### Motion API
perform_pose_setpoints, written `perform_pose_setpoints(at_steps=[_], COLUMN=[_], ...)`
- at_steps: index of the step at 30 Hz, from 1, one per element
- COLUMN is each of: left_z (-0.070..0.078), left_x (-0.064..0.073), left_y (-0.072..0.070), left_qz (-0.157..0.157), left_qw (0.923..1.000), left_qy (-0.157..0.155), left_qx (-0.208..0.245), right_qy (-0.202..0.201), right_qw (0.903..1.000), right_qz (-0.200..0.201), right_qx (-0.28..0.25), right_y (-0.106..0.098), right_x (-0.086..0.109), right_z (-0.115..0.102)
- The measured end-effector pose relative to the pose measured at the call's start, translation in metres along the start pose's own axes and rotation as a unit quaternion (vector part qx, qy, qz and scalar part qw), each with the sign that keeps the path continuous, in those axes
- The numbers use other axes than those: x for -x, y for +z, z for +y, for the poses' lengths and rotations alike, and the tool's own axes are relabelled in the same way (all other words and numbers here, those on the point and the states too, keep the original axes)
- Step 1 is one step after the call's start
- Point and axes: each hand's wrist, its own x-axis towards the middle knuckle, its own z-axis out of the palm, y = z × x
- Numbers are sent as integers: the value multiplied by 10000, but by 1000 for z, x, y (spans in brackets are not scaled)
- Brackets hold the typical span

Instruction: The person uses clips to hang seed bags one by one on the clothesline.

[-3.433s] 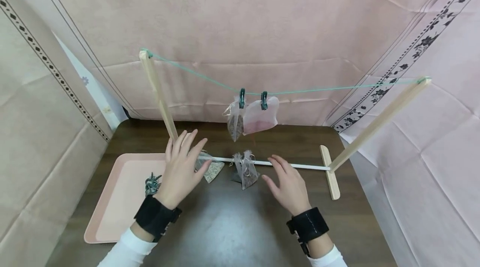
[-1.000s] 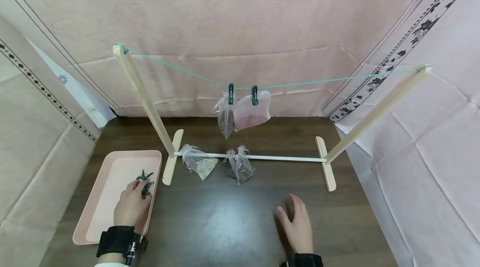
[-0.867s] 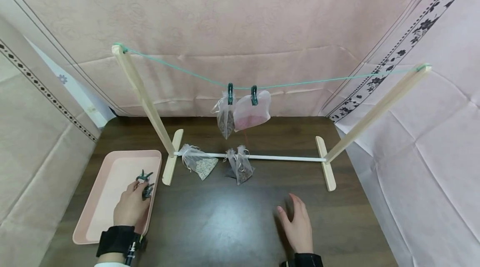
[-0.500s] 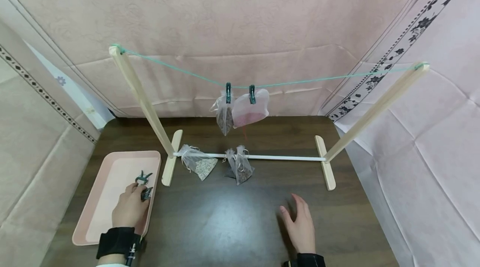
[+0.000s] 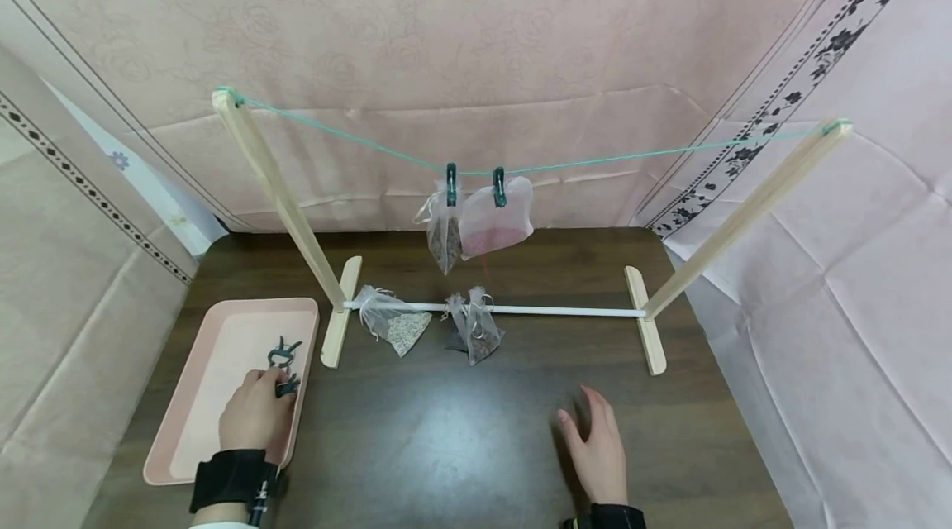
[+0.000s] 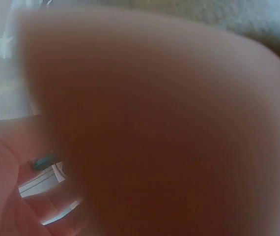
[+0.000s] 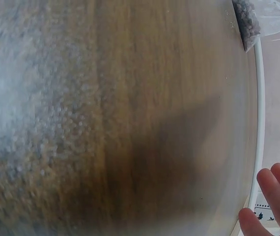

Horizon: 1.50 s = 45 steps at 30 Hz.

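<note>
My left hand (image 5: 251, 415) is over the pink tray (image 5: 195, 397), its thumb and fingers pinching a dark green clothespin (image 5: 287, 385). In the left wrist view a sliver of the held clothespin (image 6: 46, 161) shows between the fingers; the hand itself hides most of it. Just beyond lies another green clothespin (image 5: 281, 354) in the tray. My right hand (image 5: 601, 455) is at the front right of the table, fingers relaxed and thumb apart, holding nothing. From the green line (image 5: 357, 139) hang a mesh pouch (image 5: 445, 241) and a pinkish pouch (image 5: 497, 223), each by a clothespin.
Across the table runs a white rod (image 5: 565, 312) between the wooden bases of a left post (image 5: 278, 190) and a right post (image 5: 751, 219). A pouch with pale grains (image 5: 405, 332) and a dark-filled pouch (image 5: 482, 339) lie at the rod. Cloth walls (image 5: 521, 41) enclose the table.
My left hand has gone from beside the left post down into the tray and taken a clothespin, drawing it slightly nearer. My right hand has pulled back from the rod towards the front.
</note>
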Motion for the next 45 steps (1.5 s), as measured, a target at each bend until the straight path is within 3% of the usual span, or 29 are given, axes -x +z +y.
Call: perform_pose_setpoints(at_steps=[7,13,18,27,31,38,45], left_z=[-2,-1,10,50,72,101,134], left_x=[2,3,7,15,16,18,23], left_y=[-3,-10,-24,-44,-46,-49,-43], left_qz=[0,222,491,1146,1170,1253,1310], left_qw=[10000,9996,9979,9878,9830,9753,9618], left_qy=[-69,-116,-118,585,902,1185,1761], left_qx=[-62,102,410,882,1087,1379,1635], right_qy=[42,131,6,-584,-748,-887,-1318], right_qw=[10000,9998,10000,9976,9960,9927,9853], right_qz=[-22,-157,-24,309,333,188,-30], right_qx=[-15,-58,-92,-202,-359,-796,-1083], right_y=[-2,-5,-6,-7,-8,-10,0], right_x=[0,-2,-3,-7,-11,-16,-16], right_z=[1,1,-1,-21,-33,-54,-77])
